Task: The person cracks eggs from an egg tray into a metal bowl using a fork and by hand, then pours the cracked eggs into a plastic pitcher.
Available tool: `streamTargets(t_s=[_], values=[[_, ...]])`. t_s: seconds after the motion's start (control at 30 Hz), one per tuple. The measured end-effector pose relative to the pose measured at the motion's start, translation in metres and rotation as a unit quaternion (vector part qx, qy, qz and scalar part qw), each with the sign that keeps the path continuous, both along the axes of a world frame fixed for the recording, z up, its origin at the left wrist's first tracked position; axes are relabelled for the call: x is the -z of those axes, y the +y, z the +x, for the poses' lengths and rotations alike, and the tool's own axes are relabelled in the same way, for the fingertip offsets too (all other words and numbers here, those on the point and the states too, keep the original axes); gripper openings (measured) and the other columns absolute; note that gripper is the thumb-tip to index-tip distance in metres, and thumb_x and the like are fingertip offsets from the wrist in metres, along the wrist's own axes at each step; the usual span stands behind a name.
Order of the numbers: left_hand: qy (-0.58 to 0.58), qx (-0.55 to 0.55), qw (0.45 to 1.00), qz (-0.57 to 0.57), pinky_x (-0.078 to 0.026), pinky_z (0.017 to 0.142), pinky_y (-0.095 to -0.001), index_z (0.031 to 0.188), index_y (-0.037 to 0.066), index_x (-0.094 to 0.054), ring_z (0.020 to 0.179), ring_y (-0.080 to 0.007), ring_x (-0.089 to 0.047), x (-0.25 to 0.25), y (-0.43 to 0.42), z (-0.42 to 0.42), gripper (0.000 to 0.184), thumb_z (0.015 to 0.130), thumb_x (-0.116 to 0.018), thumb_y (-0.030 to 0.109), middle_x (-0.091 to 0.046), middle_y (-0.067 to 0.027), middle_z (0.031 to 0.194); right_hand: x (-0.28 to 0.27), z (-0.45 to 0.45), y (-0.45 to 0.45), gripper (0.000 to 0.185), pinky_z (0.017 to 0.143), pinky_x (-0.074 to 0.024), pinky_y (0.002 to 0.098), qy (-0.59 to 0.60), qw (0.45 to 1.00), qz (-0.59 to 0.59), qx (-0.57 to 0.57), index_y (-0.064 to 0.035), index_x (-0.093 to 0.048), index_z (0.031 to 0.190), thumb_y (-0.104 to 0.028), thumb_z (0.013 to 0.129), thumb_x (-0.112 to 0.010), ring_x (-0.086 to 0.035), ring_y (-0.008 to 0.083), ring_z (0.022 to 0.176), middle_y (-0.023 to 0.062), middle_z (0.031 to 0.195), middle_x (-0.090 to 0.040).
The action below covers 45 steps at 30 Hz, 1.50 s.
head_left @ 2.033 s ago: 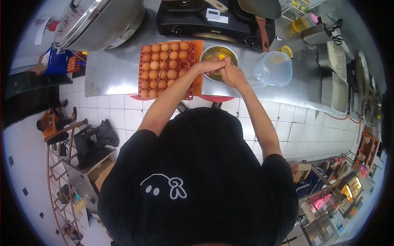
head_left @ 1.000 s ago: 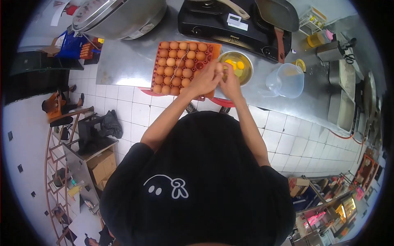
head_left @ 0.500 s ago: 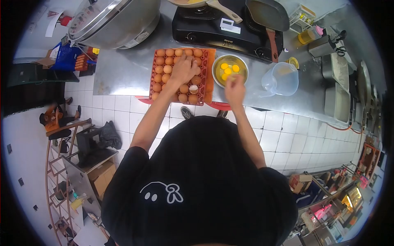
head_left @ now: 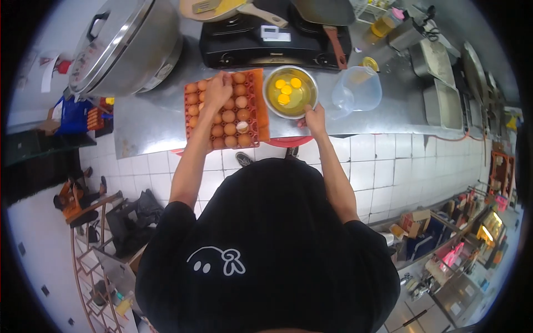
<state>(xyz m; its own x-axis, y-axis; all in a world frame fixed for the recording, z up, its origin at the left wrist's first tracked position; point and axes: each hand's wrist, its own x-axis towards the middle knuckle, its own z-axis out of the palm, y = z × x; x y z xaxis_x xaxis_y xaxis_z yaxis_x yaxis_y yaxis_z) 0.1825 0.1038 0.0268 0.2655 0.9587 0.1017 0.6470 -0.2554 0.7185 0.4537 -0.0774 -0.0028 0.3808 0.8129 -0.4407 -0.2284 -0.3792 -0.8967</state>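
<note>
A red egg tray (head_left: 253,114) full of brown eggs (head_left: 229,129) rests on the steel counter. One broken white shell (head_left: 242,126) sits in its right part. My left hand (head_left: 218,93) is over the back rows of the tray with its fingers curled closed; whatever is between them is hidden. To the right stands a round metal bowl (head_left: 316,95) with several yolks (head_left: 286,89) in clear egg white. My right hand (head_left: 314,118) grips the bowl's front right rim, thumb on top and fingers below.
Behind the bowl is a black gas stove (head_left: 266,53) carrying a pan (head_left: 222,8) and a dark square pan (head_left: 325,12). A clear plastic jug (head_left: 358,91) stands right of the bowl. A large metal pot (head_left: 139,53) fills the back left. Metal containers (head_left: 442,100) line the right.
The view has shifted, moving the counter leftward in frame. My left hand's fingers have curled in over the back eggs. My right hand has gone from above the bowl's front edge to its right rim.
</note>
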Motion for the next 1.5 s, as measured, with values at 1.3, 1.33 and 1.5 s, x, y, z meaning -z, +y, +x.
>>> streamTargets(t_s=[1.3, 1.33, 1.5], values=[[-0.137, 0.336, 0.905, -0.222, -0.048, 0.071, -0.0339, 0.111, 0.006, -0.031, 0.075, -0.0187, -0.052, 0.014, -0.172, 0.229, 0.04, 0.084, -0.06, 0.004, -0.059, -0.0147, 0.111, -0.101, 0.176, -0.069, 0.066, 0.056, -0.049, 0.0434, -0.639, 0.749, 0.112, 0.135, -0.0206, -0.035, 0.156, -0.005, 0.094, -0.05, -0.066, 0.0348, 0.059, 0.0188, 0.074, -0.068], [-0.135, 0.331, 0.906, -0.227, -0.048, 0.071, -0.0339, 0.111, 0.006, -0.031, 0.075, -0.0187, -0.052, 0.011, -0.177, 0.228, 0.04, 0.084, -0.06, 0.004, -0.059, -0.0147, 0.111, -0.098, 0.175, -0.07, 0.068, 0.055, -0.0484, 0.0444, -0.652, 0.731, 0.131, 0.151, -0.021, -0.036, 0.156, -0.004, 0.092, -0.052, -0.065, 0.0361, 0.06, 0.019, 0.071, -0.066], [-0.196, 0.405, 0.869, -0.206, -0.045, 0.096, -0.0438, 0.101, 0.003, -0.054, 0.112, -0.0377, -0.055, 0.017, -0.175, 0.221, 0.024, 0.078, -0.057, -0.002, -0.055, -0.0217, 0.118, -0.111, 0.162, -0.076, 0.061, 0.055, -0.0489, 0.0456, -0.632, 0.754, 0.045, 0.174, -0.0157, -0.038, 0.152, -0.005, 0.093, -0.05, -0.066, 0.0384, 0.06, 0.0202, 0.07, -0.067]])
